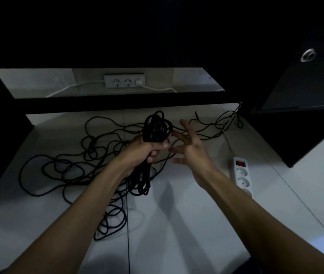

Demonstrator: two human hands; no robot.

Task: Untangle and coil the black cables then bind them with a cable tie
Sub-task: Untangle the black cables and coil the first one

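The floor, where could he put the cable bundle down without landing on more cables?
Bare floor lies between the two forearms, with the loose cables to its left and the white power strip to its right. Left of and beyond the left hand, cables crowd the floor.

Home floor (tiled [177, 214]), wall sockets [124, 81], dark cabinets [305, 86]

1. My left hand [144, 150] grips a bundle of coiled black cable [157, 127].
2. My right hand [191, 147] is beside it, fingers spread.
3. Loose cable [62, 167] sprawls over the white floor [186, 214].
4. White power strip [242, 175] lies to the right.
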